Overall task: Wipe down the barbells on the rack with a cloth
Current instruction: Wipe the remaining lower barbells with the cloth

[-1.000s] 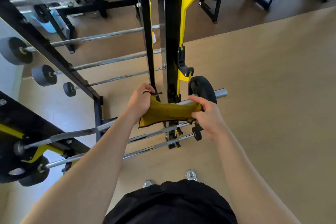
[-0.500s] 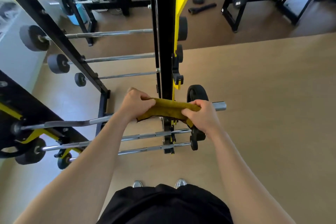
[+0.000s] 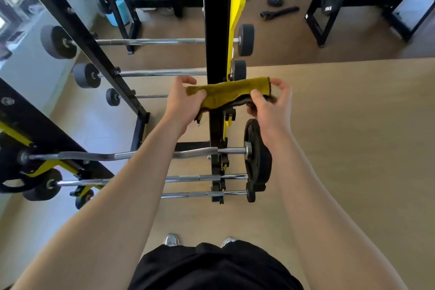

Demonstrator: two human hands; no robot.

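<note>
Change: Both hands have lifted the cloth (image 3: pixel 231 92) off the chrome end of the curl bar (image 3: pixel 98 156). It was draped over that end beside the plate (image 3: pixel 257 160) and now hangs free in the air above it.
Head view, cloth: a yellow strip stretched between the two hands, crossing in front of the black rack upright (image 3: pixel 215 30) and touching no bar.
Left hand (image 3: pixel 181 106): thumb and curled fingers pinch the cloth's left end, with the forefinger raised loosely above it.
Right hand (image 3: pixel 273 110): the thumb presses the lower right edge, and the fingers arch in a loose curl over the right end.
Long axis: the cloth runs left to right, parallel to every bar on the rack.
Bars near: the curl bar lies below the hands in the picture, with its plate under the right wrist. Two straight barbells (image 3: pixel 186 178) lie lower again. A short barbell (image 3: pixel 150 96) sits just left of the left hand, though its depth cannot be judged.
Nearer hand: the left is closer to the bare shafts, while the right is over the plate end.
Next move, likely: lay the cloth across a shaft and slide it along its length.
</note>
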